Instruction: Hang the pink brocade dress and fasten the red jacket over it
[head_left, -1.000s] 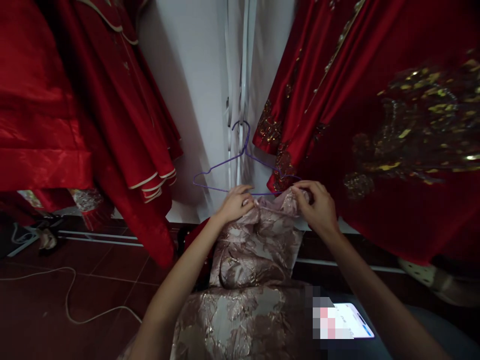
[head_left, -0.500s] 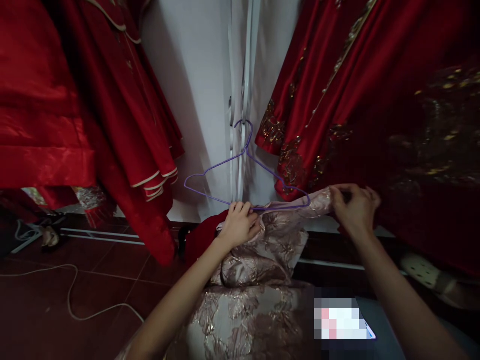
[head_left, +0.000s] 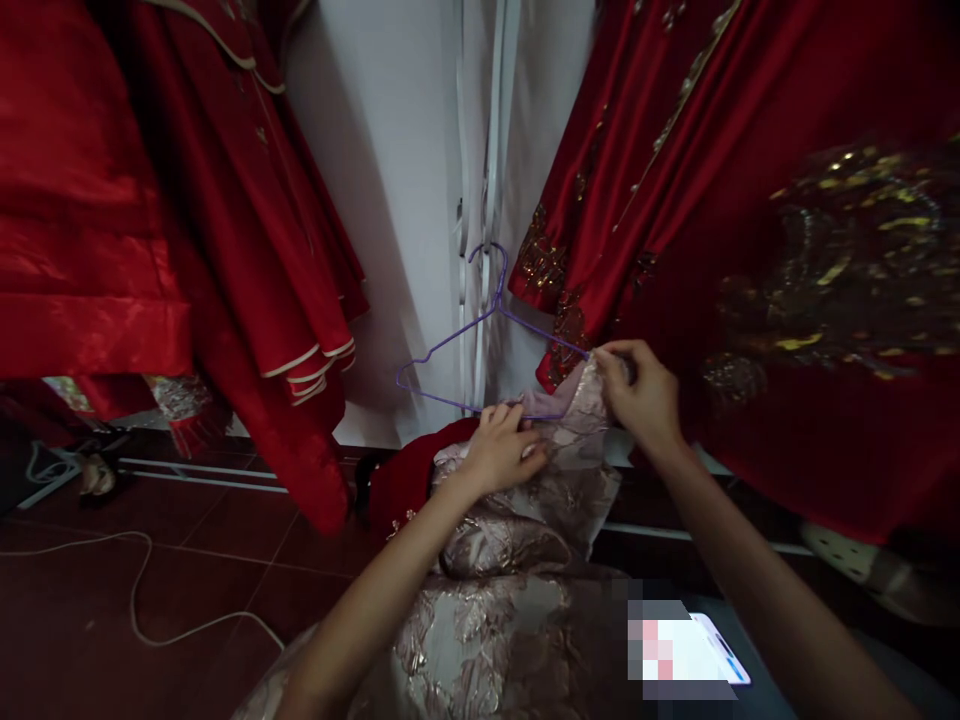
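Observation:
A purple hanger [head_left: 461, 327] hangs by its hook in front of the pale wall. My right hand [head_left: 646, 395] pinches the shoulder edge of a pinkish, gold-patterned brocade dress [head_left: 536, 500], and that edge now covers the hanger's right end. Near the hanger's lower bar, my left hand [head_left: 504, 447] has its fingers curled over the dress and bar; its fingertips are partly hidden. The hanger's left end is bare. Below, the rest of the dress drapes down toward me in folds.
Red garments [head_left: 247, 250] hang on the left, and a red gown [head_left: 810, 430] with gold embroidery hangs on the right. A lit phone [head_left: 720, 650] lies at lower right. On the tiled floor runs a white cable [head_left: 139, 590]. A pale clog [head_left: 836, 555] sits at right.
My right hand has moved left, bringing the dress's shoulder over the hanger's right end. The hanger and my left hand have shifted slightly right.

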